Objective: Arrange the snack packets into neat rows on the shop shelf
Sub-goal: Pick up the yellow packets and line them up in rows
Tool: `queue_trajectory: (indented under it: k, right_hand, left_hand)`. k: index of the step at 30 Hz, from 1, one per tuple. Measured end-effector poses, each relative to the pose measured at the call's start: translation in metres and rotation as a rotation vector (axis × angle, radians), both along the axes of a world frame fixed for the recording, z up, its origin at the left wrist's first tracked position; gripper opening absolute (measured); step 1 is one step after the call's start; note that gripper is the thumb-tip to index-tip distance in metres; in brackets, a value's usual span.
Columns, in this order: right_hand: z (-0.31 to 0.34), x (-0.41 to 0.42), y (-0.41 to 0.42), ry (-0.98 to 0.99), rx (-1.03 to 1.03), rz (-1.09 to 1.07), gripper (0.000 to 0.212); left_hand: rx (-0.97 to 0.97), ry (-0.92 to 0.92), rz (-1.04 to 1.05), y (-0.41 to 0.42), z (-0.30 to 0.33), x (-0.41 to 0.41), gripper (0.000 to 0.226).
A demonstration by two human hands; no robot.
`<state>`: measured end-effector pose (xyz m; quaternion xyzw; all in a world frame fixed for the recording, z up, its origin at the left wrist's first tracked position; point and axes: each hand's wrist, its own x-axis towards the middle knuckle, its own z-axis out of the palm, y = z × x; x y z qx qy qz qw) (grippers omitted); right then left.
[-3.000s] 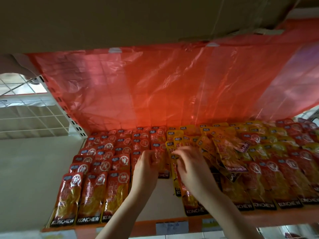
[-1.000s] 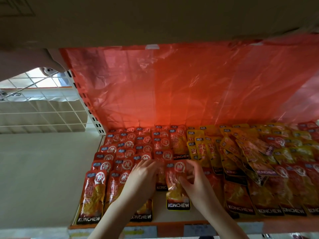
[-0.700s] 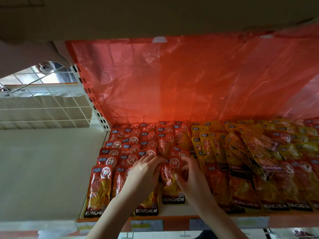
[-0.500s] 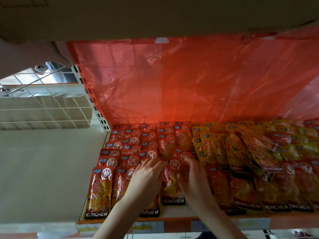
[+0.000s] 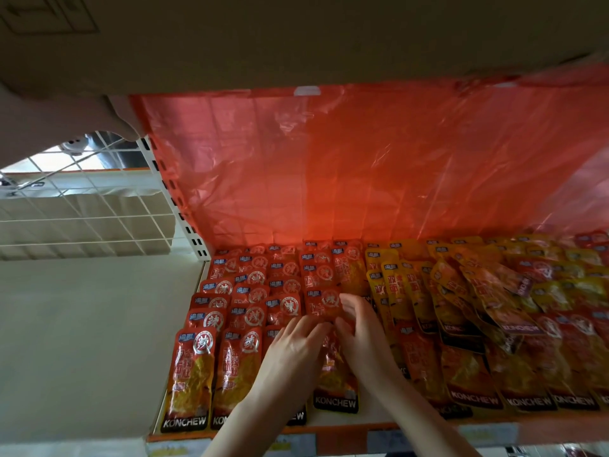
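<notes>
Red KONCHEW snack packets (image 5: 230, 367) lie in overlapping rows on the left of the shop shelf (image 5: 382, 415). Yellow packets (image 5: 400, 285) fill the middle, and a jumbled pile (image 5: 491, 291) lies to their right. One red packet (image 5: 334, 387) sits at the front of the fourth red row, between my hands. My left hand (image 5: 291, 352) rests flat on its left side with fingers straight. My right hand (image 5: 364, 338) pinches its upper part between thumb and fingers, covering the packet's top.
A red plastic sheet (image 5: 362, 176) hangs across the back of the shelf. Brown cardboard (image 5: 296, 34) lies close overhead. A white wire grid (image 5: 82, 219) and a slotted upright (image 5: 178, 199) stand at the left. Price labels (image 5: 296, 443) run along the orange front edge.
The red packet that both hands held near the shelf front has been slid back into the fourth red row. Both hands moved with it, and the camera view shifted left.
</notes>
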<state>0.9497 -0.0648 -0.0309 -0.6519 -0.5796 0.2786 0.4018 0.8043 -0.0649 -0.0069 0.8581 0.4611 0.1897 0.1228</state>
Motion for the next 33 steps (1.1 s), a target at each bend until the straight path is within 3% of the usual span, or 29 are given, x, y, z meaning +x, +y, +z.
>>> queue_trajectory:
  k: [6,10,16,27,33]
  right_hand:
    - [0.0,0.007,-0.003,0.036,-0.008,0.039,0.038]
    - [0.0,0.012,-0.019,-0.069,0.072,0.027,0.032]
    - [-0.001,0.012,-0.029,-0.111,0.016,0.053,0.042]
    - [0.007,0.009,-0.01,-0.052,0.027,0.002,0.017]
    - [0.016,0.004,-0.005,-0.151,0.025,-0.014,0.013]
  left_hand:
    - [0.083,-0.004,0.067,0.001,0.002,-0.007,0.032]
    - [0.079,0.038,0.107,0.004,0.004,-0.011,0.029]
    - [0.058,0.016,0.146,0.009,0.008,-0.002,0.024]
    - [-0.031,-0.008,0.161,0.01,0.006,0.005,0.037]
    - [0.024,-0.035,0.198,0.013,0.012,0.006,0.032]
